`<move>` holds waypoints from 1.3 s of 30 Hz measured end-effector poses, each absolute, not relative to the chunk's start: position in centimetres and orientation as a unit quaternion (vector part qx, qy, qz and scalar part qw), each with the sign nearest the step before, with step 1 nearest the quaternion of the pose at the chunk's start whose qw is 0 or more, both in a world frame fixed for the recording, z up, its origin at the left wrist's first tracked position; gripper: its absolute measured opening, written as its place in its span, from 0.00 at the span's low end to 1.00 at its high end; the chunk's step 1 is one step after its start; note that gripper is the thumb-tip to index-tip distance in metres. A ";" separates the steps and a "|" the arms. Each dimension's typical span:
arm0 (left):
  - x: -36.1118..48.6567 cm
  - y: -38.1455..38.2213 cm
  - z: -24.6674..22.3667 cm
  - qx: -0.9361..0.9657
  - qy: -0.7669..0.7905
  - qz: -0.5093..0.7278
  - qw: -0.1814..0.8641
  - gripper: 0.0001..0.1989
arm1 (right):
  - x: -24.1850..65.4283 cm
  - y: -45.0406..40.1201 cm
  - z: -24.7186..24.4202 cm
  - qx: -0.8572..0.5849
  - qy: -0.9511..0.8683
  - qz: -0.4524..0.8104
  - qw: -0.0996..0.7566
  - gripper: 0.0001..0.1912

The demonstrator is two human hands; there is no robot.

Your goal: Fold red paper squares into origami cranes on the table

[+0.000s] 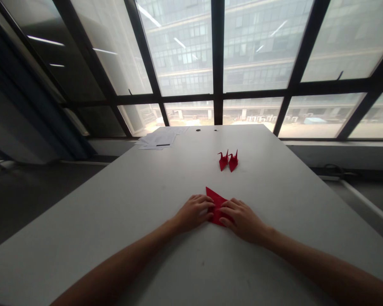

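A folded piece of red paper lies on the white table, one pointed corner toward the upper left. My left hand rests at its left edge, the fingers bent and the tips on the paper. From the right, my right hand lies over the paper's right part, its fingers spread a little and pressing on the surface. Both thumbs touch the lower part of the sheet. The paper's right corner is hidden under my right hand.
Two red paper cranes stand side by side beyond the hands. White printed sheets with a dark pen-like object lie at the far left of the table. Large windows rise behind the table's far edge.
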State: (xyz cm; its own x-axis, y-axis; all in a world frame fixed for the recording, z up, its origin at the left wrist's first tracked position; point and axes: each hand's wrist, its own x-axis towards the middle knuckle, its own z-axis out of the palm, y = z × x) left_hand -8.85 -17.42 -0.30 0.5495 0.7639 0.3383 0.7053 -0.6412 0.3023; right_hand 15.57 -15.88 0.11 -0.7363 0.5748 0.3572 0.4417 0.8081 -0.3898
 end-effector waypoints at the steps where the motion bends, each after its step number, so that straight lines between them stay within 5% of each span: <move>1: -8.9 -17.4 -0.3 0.879 0.416 0.221 0.069 0.12 | 15.6 -15.8 0.0 -0.278 -0.917 0.145 0.247 0.11; 20: -9.5 -16.8 -0.8 0.887 0.398 0.212 0.101 0.30 | 15.8 -14.7 -1.4 -0.310 -0.895 0.153 0.283 0.12; 27: -9.7 -16.7 -0.6 0.887 0.392 0.209 0.123 0.20 | 16.1 -13.8 -1.8 -0.301 -0.896 0.161 0.283 0.13; 39: -10.3 -16.2 -0.5 0.889 0.368 0.230 0.148 0.18 | 18.3 -12.4 0.3 -0.216 -0.929 0.209 0.218 0.19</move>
